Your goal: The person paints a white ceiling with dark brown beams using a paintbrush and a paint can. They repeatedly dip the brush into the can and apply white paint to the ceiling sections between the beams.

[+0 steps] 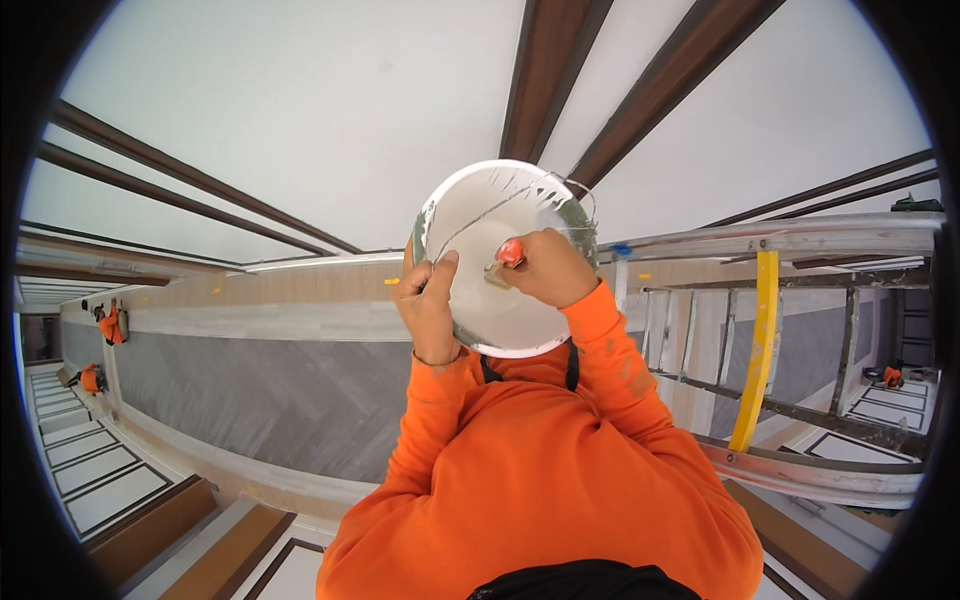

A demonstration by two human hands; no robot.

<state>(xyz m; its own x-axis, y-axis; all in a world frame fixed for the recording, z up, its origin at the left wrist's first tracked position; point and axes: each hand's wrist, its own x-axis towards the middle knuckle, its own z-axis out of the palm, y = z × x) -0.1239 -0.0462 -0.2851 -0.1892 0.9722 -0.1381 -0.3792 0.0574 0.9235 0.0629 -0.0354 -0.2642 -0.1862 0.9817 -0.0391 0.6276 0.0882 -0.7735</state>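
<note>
A bucket (470,187), green outside with a white rim, is held in front of my chest. White paint coats its inner wall and lies in it, and a thin wire handle (490,212) crosses its mouth. My left hand (428,305) grips the bucket's near-left rim, its thumb over the edge by the wire handle; the other fingers are partly hidden outside. Over the bucket's right half, my right hand (556,268) is closed round a paintbrush with a red handle (511,252). The brush head (494,274) points down into the bucket, and its tip is hard to make out.
To the right stands a paint-spotted metal ladder (640,243) with a yellow brace (757,350). Ahead is a white wall (300,110) with dark brown trim (660,85). Grey herringbone floor (270,400) lies below. People in orange (112,325) are far off at both sides.
</note>
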